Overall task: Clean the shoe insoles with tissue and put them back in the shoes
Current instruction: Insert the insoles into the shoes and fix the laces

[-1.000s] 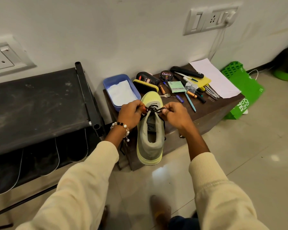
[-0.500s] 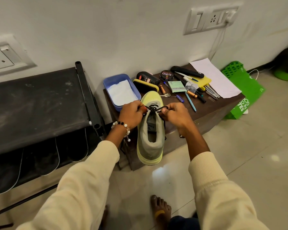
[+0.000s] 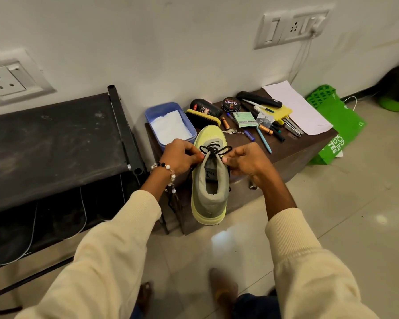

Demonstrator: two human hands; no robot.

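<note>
Yellow-green and grey, the shoe (image 3: 209, 180) lies with its toe on the front edge of the small brown table (image 3: 293, 155) and its heel hanging over the floor toward the person. The left hand (image 3: 182, 157) and the right hand (image 3: 244, 161) are at the two sides of the tongue, and each one pinches the black lace (image 3: 214, 149) between curled fingers and thumb. The lace is crossed in a knot at the top eyelets.

I judge that this is a late step for this shoe: something with a printed label lies inside the opening, probably the insole already put back, but I cannot tell for sure. Tying the lace seems to be what is in hand. The white tissue (image 3: 171, 127) lies in the blue tray (image 3: 152, 111), just beside the toe of the shoe, and no hand touches it.

A second shoe is not visible, so I cannot say if it is cleaned or not. If it is not, its insole remains to be wiped and returned. Polish tin, brush and pens on the table are untouched.
</note>
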